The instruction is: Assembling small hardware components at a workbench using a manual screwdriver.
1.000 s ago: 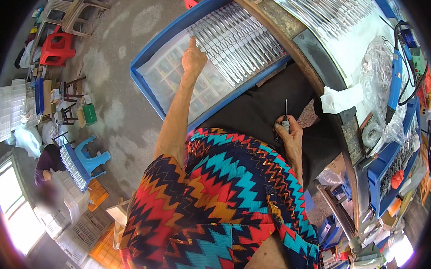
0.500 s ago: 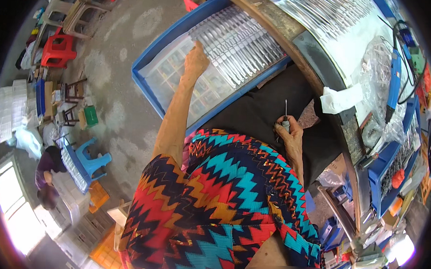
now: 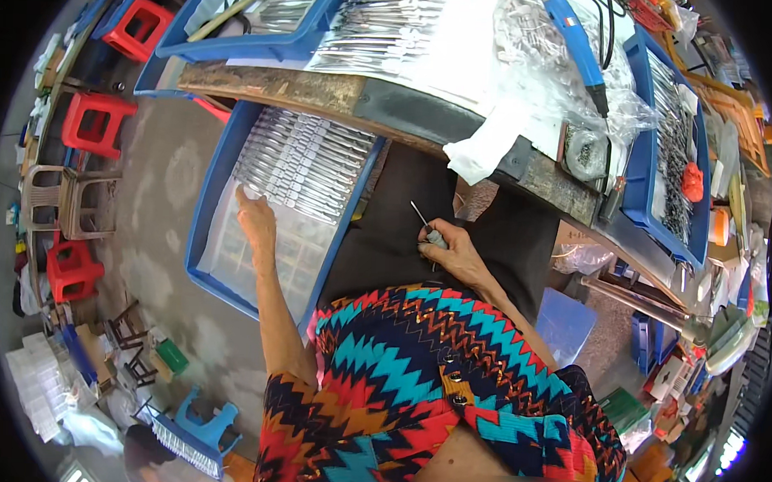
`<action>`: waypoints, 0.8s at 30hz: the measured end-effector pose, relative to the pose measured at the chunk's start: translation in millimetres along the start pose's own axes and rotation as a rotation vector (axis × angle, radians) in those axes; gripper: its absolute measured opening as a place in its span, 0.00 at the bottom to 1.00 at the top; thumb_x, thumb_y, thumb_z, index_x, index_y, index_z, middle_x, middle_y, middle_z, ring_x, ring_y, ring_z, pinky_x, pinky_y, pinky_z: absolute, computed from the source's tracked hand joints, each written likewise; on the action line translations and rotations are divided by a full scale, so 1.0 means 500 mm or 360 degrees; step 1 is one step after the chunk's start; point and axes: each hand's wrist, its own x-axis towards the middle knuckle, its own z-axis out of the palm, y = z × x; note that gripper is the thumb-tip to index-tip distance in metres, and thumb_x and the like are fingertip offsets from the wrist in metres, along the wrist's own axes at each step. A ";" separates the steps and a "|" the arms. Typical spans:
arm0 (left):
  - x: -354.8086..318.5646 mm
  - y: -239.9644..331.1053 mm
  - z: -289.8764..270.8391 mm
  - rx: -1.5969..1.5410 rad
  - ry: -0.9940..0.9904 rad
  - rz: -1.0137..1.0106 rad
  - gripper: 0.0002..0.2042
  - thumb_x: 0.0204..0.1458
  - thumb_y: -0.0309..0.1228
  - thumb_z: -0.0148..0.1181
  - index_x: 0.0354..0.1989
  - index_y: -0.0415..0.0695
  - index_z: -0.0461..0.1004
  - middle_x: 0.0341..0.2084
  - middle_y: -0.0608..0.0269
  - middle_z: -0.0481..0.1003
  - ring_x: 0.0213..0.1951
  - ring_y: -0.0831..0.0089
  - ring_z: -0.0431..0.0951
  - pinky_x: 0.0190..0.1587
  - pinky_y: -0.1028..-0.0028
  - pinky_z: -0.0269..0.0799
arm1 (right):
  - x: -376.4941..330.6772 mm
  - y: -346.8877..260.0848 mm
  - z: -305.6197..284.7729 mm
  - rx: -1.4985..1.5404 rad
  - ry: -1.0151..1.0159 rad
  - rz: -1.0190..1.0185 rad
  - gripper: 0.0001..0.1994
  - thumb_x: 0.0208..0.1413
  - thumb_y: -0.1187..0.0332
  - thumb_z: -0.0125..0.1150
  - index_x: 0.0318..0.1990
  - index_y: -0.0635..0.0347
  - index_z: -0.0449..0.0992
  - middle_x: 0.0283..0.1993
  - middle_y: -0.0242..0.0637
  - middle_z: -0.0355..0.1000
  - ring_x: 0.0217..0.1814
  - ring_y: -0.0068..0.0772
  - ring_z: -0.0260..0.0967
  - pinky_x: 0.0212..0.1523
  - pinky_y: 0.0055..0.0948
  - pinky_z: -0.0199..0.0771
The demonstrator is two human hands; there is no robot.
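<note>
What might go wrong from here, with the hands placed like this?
The left hand is close to the row of metal parts in the blue tray; a careless nudge might skew it. The right hand grips a thin-shafted tool with its shaft exposed above the dark trousers; it could poke or snag. The white sheet overhanging the table edge might get caught.

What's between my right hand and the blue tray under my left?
The head view shows the thin tool in your right hand, then dark trousers.
</note>
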 end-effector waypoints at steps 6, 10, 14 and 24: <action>0.012 0.272 -0.055 -0.0671 -0.0130 0.0304 0.14 0.47 0.21 0.51 0.44 0.37 0.69 0.21 0.56 0.72 0.23 0.72 0.70 0.28 0.74 0.65 | 0.004 0.015 -0.005 0.0070 -0.0014 0.0058 0.07 0.46 0.72 0.56 0.33 0.62 0.67 0.23 0.26 0.61 0.26 0.16 0.57 0.26 0.19 0.60; 0.036 0.470 -0.051 -0.0818 -0.0163 0.0937 0.11 0.48 0.22 0.50 0.40 0.39 0.73 0.28 0.57 0.74 0.30 0.71 0.73 0.35 0.75 0.66 | 0.002 0.014 -0.005 0.0032 0.0007 0.0012 0.07 0.45 0.73 0.56 0.33 0.62 0.67 0.24 0.27 0.61 0.26 0.16 0.57 0.27 0.19 0.60; 0.090 0.560 0.013 -0.0570 -0.0144 0.1359 0.10 0.47 0.22 0.52 0.38 0.42 0.74 0.31 0.57 0.74 0.35 0.64 0.73 0.40 0.72 0.67 | -0.002 0.018 -0.003 0.0006 0.0017 0.0005 0.07 0.45 0.72 0.56 0.33 0.62 0.67 0.24 0.27 0.61 0.27 0.16 0.57 0.27 0.20 0.60; 0.150 0.588 0.101 -0.0254 -0.0112 0.1891 0.13 0.38 0.21 0.57 0.35 0.46 0.75 0.32 0.59 0.70 0.39 0.59 0.68 0.42 0.66 0.65 | 0.003 0.015 -0.010 -0.0040 -0.0028 -0.0058 0.06 0.48 0.73 0.56 0.33 0.61 0.68 0.24 0.27 0.62 0.26 0.15 0.58 0.26 0.18 0.60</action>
